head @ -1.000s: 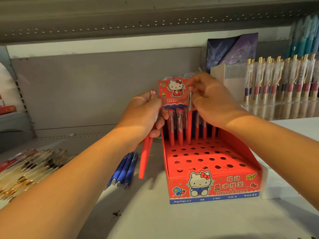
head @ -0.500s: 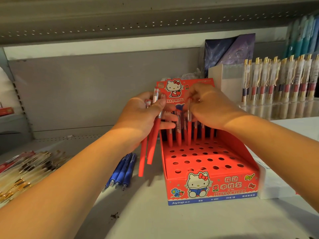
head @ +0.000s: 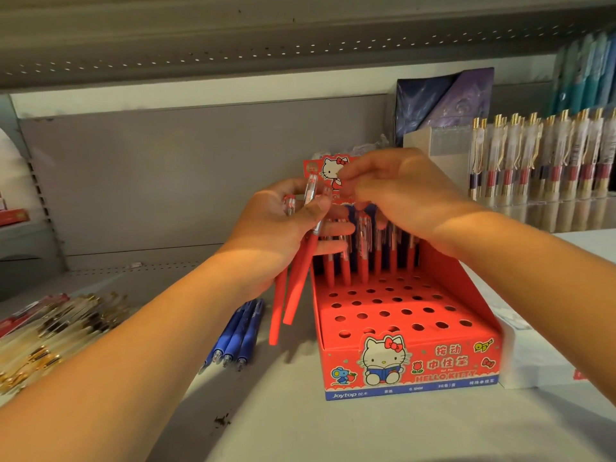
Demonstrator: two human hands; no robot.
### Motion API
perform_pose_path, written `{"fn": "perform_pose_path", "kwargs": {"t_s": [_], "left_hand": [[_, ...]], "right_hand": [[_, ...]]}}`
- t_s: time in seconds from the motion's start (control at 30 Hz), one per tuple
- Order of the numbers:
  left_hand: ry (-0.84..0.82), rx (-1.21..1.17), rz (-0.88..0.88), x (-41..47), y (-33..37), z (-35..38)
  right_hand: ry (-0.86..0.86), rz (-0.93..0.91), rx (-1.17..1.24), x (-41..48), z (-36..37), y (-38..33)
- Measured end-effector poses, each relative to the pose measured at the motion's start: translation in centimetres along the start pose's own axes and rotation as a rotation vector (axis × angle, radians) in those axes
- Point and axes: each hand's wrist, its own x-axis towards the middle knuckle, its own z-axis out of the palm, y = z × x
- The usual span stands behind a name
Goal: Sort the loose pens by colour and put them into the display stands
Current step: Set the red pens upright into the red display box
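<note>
Pale shelf, red stand, blue pens, gold-clipped pens

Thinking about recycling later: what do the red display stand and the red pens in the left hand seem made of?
Red display stand: likely printed cardboard, slightly glossy; thin folded walls and punched holes suggest it. Red pens held in the left hand: probably plastic, with matte red barrels and clear tops; whether the red part is rubbery cannot be told.
</note>
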Motion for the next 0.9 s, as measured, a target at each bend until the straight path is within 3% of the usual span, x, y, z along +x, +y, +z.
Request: {"fn": "perform_pose_path", "kwargs": {"t_s": [0.07, 0.23, 0.5, 0.67, 0.9], "left_hand": [[-0.021, 0.002, 0.003, 0.0, 0.0, -0.1], [-0.045, 0.026, 0.028, -0.2, 0.2, 0.0], [-0.013, -0.007, -0.022, -0.2, 0.2, 0.2], [0.193, 0.096, 0.040, 0.4, 0.3, -0.1], [0.190, 0.129, 0.045, 0.6, 0.1, -0.2]], "right_hand": [[-0.080, 0.038, 0.184, 0.0, 0.0, -0.3], [-0.196, 0.042, 0.337, -0.4, 0.0, 0.1], [-0.097, 0.090, 0.587, -0.4, -0.3, -0.3], [0.006, 0.122, 0.496, 0.3, -1.3, -0.2], [0.129, -0.008, 0.036, 0.8, -2.3, 1.1]]}}
